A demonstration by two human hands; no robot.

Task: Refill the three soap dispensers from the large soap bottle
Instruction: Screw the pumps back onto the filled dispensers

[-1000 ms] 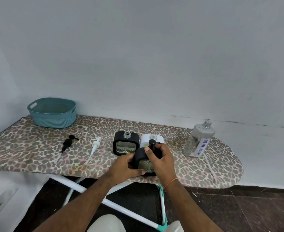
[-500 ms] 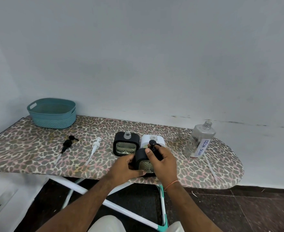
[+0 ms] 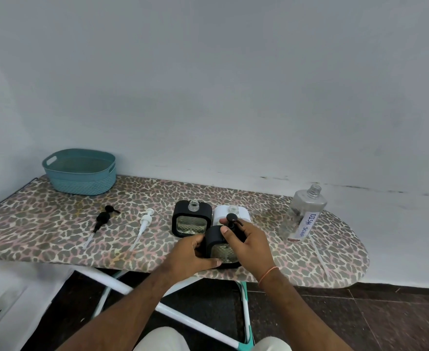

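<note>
1. Both of our hands meet on the nearest black dispenser (image 3: 217, 245), which stands near the front edge of the ironing board (image 3: 44, 231), a little right of its middle.
2. Our left hand (image 3: 190, 254) wraps around that dispenser's left side, thumb along its lower front, fingers curled behind.
3. Our right hand (image 3: 250, 243) reaches over its top, fingers curled around the black pump head (image 3: 232, 219) seated in the neck; an orange thread circles that wrist.
4. Just behind stand two more dispensers, touching side by side: a second black dispenser (image 3: 192, 221) on the left and a white dispenser (image 3: 230, 214) on the right, partly hidden by our right hand. Both necks are open, with no pump fitted.
5. We see the large soap bottle (image 3: 303, 216) upright and uncapped toward the board's right end, well apart from the dispensers, with a label reading "DISH SOAP".
6. Left of the dispensers lie two loose pumps on the board: a white pump (image 3: 144, 222) nearer them and a black pump (image 3: 102, 220) farther left.
7. At the back left corner sits a teal basket (image 3: 79, 173) against the wall.
</note>
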